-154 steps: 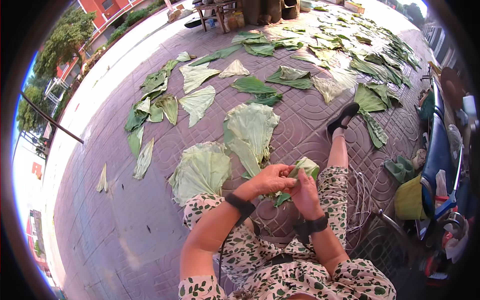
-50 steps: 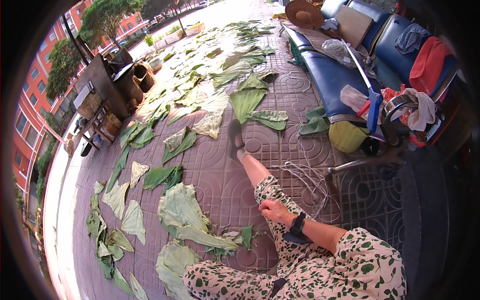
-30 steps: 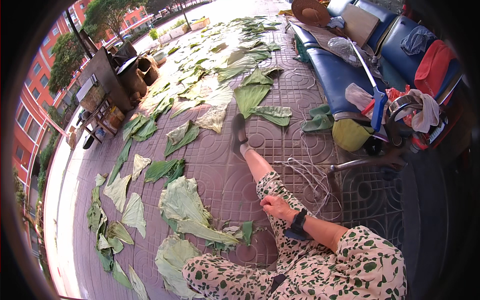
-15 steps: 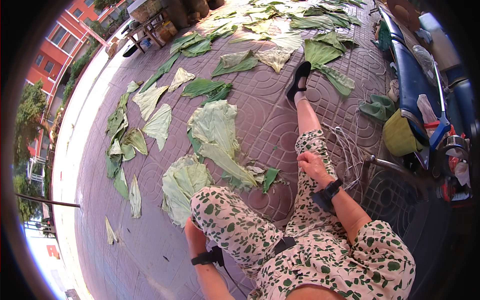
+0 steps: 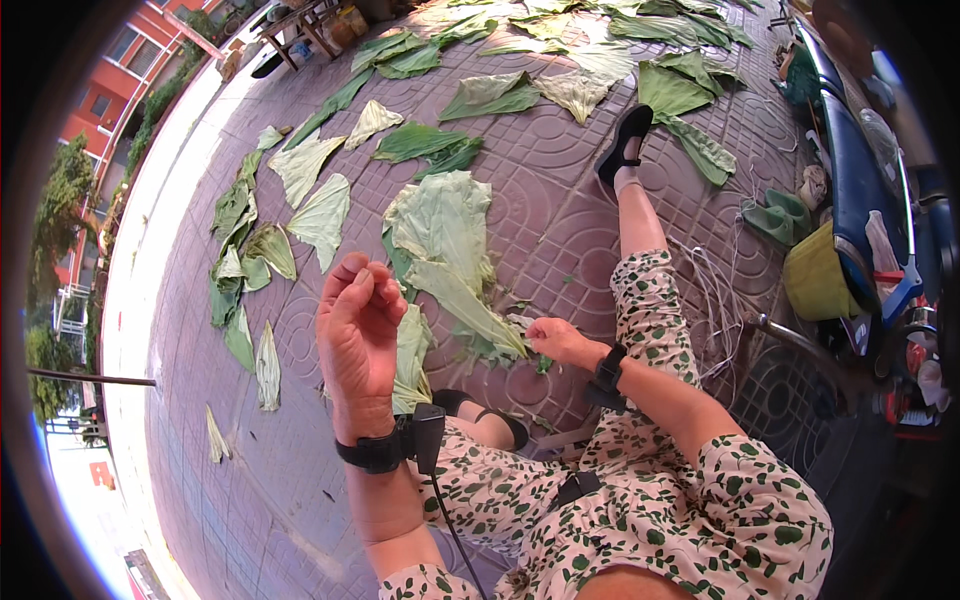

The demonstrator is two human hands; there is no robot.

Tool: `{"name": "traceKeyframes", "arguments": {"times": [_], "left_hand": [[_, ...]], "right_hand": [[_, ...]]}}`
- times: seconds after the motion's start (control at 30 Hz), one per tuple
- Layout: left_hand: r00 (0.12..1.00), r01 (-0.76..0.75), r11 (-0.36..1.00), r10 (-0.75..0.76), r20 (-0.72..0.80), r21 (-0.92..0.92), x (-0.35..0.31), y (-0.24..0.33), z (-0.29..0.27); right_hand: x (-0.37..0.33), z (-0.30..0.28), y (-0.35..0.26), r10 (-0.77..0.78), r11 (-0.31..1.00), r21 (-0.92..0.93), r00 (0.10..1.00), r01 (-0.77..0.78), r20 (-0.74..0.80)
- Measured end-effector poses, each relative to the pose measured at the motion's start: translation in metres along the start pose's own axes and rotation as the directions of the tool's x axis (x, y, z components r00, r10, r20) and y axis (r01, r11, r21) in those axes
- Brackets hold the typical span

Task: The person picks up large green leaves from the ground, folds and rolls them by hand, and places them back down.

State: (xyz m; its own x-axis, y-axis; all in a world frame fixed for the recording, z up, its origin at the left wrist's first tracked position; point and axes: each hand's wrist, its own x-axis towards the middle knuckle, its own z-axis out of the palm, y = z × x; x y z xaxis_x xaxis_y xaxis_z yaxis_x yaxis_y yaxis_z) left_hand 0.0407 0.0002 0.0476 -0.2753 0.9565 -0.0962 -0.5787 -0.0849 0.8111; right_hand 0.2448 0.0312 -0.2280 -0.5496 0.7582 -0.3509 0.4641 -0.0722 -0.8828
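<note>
Closest to my right hand [image 5: 562, 342] are a heap of large pale-green leaves [image 5: 440, 220] and a long folded leaf [image 5: 465, 305] that slants across its lower edge. The fingertips of that hand are pinched on a small withered leaf piece [image 5: 521, 322] at the heap's right end. My left hand [image 5: 360, 325] is raised left of the heap, palm partly turned up. Its fingers are curled in against the thumb, with nothing visible in them. Behind its wrist, another pale leaf [image 5: 411, 355] shows in part. Black bands circle both wrists.
Wilted leaves [image 5: 240, 225] lie spread over the patterned paving [image 5: 540, 230], ahead and to the left. My right leg [image 5: 640, 225] stretches forward. At right are white cords [image 5: 715, 300], green shoes [image 5: 778, 215], a yellow-green bucket [image 5: 820, 275] and a blue padded seat [image 5: 850, 180].
My left hand has risen from beside my left knee. My right hand has left my right thigh and reached the leaf heap. The left knee has lowered, showing a black shoe beneath.
</note>
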Motion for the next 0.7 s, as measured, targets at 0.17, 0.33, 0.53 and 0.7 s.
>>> {"name": "traceKeyframes", "arguments": {"times": [0.17,0.33,0.53,0.7], "left_hand": [[0.988,0.082,0.996,-0.086,-0.130,-0.032,-0.006,-0.007,-0.039],[0.987,-0.043,0.990,0.021,-0.161,-0.134,-0.002,0.007,-0.045],[0.985,0.009,0.992,-0.031,-0.172,-0.127,0.007,0.005,-0.048],[0.984,0.038,0.989,-0.061,-0.166,-0.142,0.015,0.005,-0.049]], "right_hand": [[0.026,0.027,0.015,0.047,0.999,-0.013,0.998,-0.046,0.048],[0.057,0.064,0.040,-0.186,0.979,-0.105,0.974,0.174,-0.129],[0.076,0.080,0.046,-0.050,0.933,-0.360,0.997,0.029,-0.050],[0.082,0.082,0.044,-0.085,0.904,-0.420,0.996,0.080,0.007]]}}
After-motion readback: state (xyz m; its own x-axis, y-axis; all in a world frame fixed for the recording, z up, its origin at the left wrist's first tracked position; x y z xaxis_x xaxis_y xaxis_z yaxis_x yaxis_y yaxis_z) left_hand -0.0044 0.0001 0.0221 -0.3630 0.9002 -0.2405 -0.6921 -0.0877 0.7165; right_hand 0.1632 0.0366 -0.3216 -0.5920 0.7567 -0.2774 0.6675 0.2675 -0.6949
